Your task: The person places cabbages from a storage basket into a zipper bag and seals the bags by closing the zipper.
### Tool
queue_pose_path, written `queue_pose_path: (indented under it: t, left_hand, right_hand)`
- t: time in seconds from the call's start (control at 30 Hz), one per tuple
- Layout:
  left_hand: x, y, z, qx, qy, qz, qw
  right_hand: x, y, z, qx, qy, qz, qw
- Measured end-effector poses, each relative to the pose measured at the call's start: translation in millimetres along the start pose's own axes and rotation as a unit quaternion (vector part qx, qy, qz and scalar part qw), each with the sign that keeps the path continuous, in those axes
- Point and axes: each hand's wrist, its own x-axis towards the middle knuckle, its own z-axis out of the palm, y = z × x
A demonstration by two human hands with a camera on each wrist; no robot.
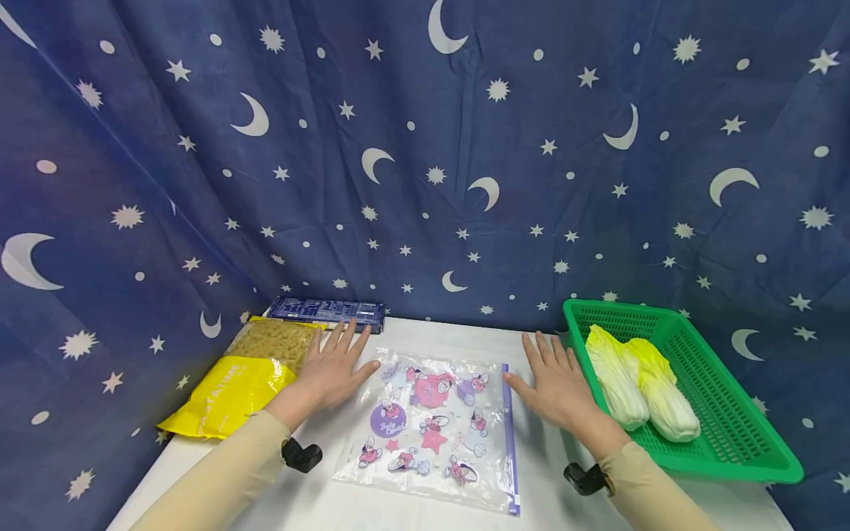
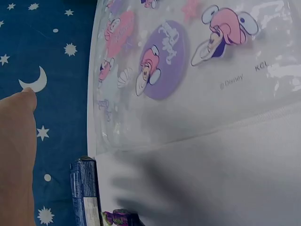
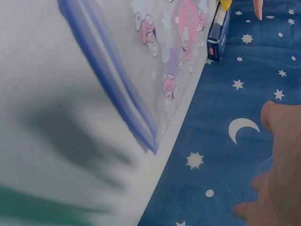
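Observation:
A clear zip bag [image 1: 428,428] printed with pink and purple cartoon figures lies flat on the white table, its purple zip edge [image 1: 510,442] toward the right. My left hand [image 1: 332,372] is held palm down at the bag's left side, fingers straight and spread, holding nothing. On the opposite side my right hand [image 1: 558,383] is also palm down with straight fingers and holds nothing, near the zip edge. Shadows below both hands show in the wrist views. The left wrist view catches only the thumb [image 2: 19,150] of the left hand.
Left stands a yellow bag of pasta [image 1: 232,391], with a dark blue packet [image 1: 328,311] behind it. At right a green basket [image 1: 744,413] holds two Chinese cabbages [image 1: 617,380]. A small purple-and-green wrapped item [image 2: 121,218] shows low in the left wrist view. A starry curtain [image 1: 425,162] hangs behind.

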Motion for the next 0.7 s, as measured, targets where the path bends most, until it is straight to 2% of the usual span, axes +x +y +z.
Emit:
queue_pose_path:
  t: [0.23, 0.5, 0.7]
  left_hand:
    - [-1.4, 14.6, -12.1, -0.029, -0.018, 0.007, 0.9994]
    - [-3.4, 38.8, -11.8, -0.055, -0.011, 0.045, 0.9974]
    - [-7.2, 56.9, -13.9, -0.055, -0.016, 0.068, 0.9960]
  right_hand:
    - [0.4, -5.4, -3.2, 0.062, 0.007, 0.008, 0.9980]
    - [-3.4, -11.7, -4.4, 0.135, 0.043, -0.019, 0.9898]
    - [-6.4, -16.4, -4.7, 0.165, 0.039, -0.012, 0.9855]
